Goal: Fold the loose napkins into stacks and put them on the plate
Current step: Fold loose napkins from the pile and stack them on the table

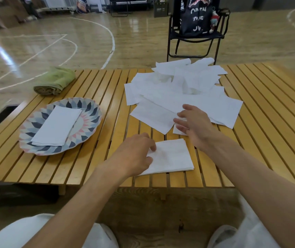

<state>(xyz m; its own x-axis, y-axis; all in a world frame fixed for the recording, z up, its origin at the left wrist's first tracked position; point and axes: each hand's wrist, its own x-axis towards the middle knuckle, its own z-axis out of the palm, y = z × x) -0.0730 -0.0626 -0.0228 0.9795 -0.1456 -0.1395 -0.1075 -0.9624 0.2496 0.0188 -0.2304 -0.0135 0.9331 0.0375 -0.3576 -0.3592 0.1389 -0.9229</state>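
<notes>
Two bare hands are over the slatted wooden tabletop (93, 169). Closest in, the left hand (136, 153) presses fingertips down on a small folded stack of napkins (171, 156) near the front edge; not really gripping, more flat pinning, fingers curled loosely. Just past it the right hand (193, 123) is spread wide, its grip holding nothing, fingers resting on the near edge of the loose napkin pile (179, 93). Off to the left sits the patterned plate (89, 106) with one folded stack (56, 126) already lying on it. Further back there's a rolled green towel (53, 81), and beyond the tabletop a black folding chair (197, 43) with a bag (197, 15) on it.
</notes>
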